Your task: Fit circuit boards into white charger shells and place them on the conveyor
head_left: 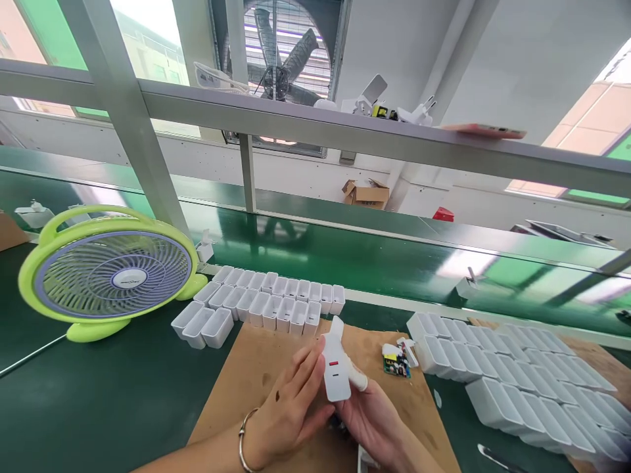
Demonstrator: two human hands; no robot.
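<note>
Silver, a thin bangle (pixel 241 435) is worn behind the left hand (pixel 288 402), whose straightened fingers are laid, grip unclear, against a white, oblong plastic piece (pixel 337 386), long axis pointing forward, clasped at right by the right hand (pixel 371 415).

And I've got smooth white plastic here, a soft sheen on the moulded piece (pixel 337 381), with a matt, cloth-like finger wrap (pixel 357 377) right against it! Polished metal gleams on the bracelet (pixel 241 433). Below, I'm reading dull brown cardboard, blotched, in the sheet (pixel 236 394). The counter (pixel 98 401) looks matt dark green, but that strip behind (pixel 315 246), glossy, almost mirror-like! Smooth lime plastic on the desk fan (pixel 44 289), satin white plastic across the cases (pixel 497 407), and smooth, painted-looking grey metal on the frame (pixel 118 118).
</note>
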